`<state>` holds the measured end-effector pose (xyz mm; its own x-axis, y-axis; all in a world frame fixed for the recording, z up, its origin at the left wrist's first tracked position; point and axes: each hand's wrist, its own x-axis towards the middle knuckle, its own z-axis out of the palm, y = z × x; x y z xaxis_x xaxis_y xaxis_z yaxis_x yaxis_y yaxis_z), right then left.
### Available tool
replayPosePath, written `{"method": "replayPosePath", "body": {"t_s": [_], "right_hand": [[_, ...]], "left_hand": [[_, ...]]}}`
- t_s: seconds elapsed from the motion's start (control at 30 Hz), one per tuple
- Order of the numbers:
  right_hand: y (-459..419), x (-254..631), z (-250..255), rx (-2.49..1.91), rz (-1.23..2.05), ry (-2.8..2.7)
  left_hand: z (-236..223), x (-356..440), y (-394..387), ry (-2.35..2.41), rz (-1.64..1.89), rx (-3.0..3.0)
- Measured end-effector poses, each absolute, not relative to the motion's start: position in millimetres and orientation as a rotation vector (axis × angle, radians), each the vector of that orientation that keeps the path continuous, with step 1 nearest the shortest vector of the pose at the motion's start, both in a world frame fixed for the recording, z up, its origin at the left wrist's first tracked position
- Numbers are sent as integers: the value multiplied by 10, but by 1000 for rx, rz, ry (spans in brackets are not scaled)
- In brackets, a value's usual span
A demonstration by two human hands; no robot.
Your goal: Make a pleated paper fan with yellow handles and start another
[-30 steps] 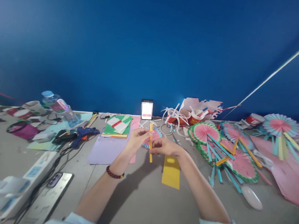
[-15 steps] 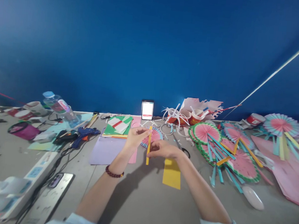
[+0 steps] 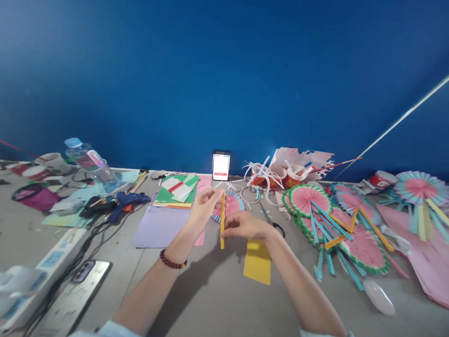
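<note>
Between my two hands a narrow yellow paper strip [image 3: 223,215] is held nearly upright above the table. My left hand [image 3: 205,204] pinches its upper end. Lower down, the fingers of my right hand [image 3: 245,225] close on the strip near its bottom part. Just behind it lies a pleated pink and blue paper rosette [image 3: 232,206], partly covered by my hands. A yellow sheet of paper [image 3: 257,263] rests on the table beneath my right wrist.
Scissors [image 3: 279,229] lie beyond my right forearm. Watermelon-patterned paper fans [image 3: 310,199] spread to the right. Purple paper [image 3: 160,228], a blue glue gun [image 3: 127,204] and a power strip [image 3: 49,266] are on the left. A lit phone [image 3: 221,166] stands against the blue wall.
The yellow strip has tilted slightly, its upper end shifting a little to the left. Both hands keep their grip, almost in place.
</note>
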<state>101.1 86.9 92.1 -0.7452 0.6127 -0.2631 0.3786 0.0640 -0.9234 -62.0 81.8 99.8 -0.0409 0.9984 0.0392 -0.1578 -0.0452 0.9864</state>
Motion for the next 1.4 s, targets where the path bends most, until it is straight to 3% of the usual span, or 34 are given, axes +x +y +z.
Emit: {"method": "replayPosePath", "body": {"t_s": [0.57, 0.77, 0.97, 1.4], "right_hand": [[868, 1015, 925, -937, 1574, -2290], [1048, 1314, 915, -1204, 1226, -2142], [1322, 1758, 767, -1641, 610, -2056], [1540, 1668, 112, -1668, 428, -2136]], "left_hand": [[1001, -597, 815, 953, 1394, 1015], [1033, -642, 807, 979, 1298, 1078], [1064, -670, 785, 1035, 1228, 1149], [968, -702, 882, 1073, 1160, 1128]]}}
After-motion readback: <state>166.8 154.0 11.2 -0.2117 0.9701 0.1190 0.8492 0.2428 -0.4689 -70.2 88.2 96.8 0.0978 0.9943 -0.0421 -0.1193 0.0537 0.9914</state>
